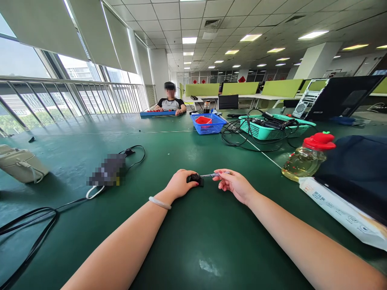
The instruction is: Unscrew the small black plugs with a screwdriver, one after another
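Note:
On the green table top (pixel 193 233), my left hand (pixel 179 183) is closed around a small black part (pixel 196 179), whose exact kind I cannot make out. My right hand (pixel 234 184) pinches the clear handle of a screwdriver (pixel 208 175). The screwdriver lies roughly level, its metal shaft pointing left and its tip at the right side of the black part. Whether the tip sits in a screw is too small to tell. A pale bangle (pixel 159 202) circles my left wrist.
Behind my hands stand a blue basket (pixel 208 128) and a teal basket (pixel 263 132) with black cables. To the right are a red-capped bottle (pixel 306 159) and a wipes pack (pixel 338 205). Left lie a cord (pixel 45 211) and a beige bag (pixel 24 163). A person (pixel 171 100) sits opposite.

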Motion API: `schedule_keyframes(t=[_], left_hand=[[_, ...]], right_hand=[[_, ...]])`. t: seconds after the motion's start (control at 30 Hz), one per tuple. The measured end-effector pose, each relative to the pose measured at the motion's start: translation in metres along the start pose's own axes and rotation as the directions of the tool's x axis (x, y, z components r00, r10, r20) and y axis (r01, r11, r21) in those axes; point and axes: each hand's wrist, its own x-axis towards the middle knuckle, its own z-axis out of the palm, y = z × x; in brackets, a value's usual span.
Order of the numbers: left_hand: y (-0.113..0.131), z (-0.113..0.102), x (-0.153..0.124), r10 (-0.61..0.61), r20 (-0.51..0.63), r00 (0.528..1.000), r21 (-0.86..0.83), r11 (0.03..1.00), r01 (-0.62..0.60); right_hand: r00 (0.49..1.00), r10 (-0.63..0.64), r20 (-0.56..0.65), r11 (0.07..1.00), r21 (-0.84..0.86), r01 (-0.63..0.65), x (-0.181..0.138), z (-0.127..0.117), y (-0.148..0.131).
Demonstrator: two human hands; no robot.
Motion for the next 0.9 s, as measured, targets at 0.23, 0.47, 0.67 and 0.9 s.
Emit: schedule_keyframes(t=[0.23,0.47,0.67,0.9], left_hand=[[0.0,0.001,0.0,0.007,-0.004,1.0,0.001,1.0,-0.007],[-0.002,0.002,0.001,0.019,-0.006,1.0,0.002,1.0,-0.019],[-0.003,0.003,0.001,0.024,-0.008,1.0,0.004,1.0,-0.024],[-0.004,0.003,0.001,0.037,-0.017,0.999,0.003,0.999,-0.037]], right_hand=[[0.992,-0.054,-0.111,0.999,0.0,0.054,0.001,0.001,-0.002],[0.972,-0.167,-0.165,0.985,0.021,0.173,0.003,-0.005,-0.002],[0.945,-0.327,-0.03,0.937,-0.14,0.32,0.0,-0.002,0.0],[0.684,-0.648,0.336,0.445,-0.562,0.698,-0.023,0.003,-0.005]])
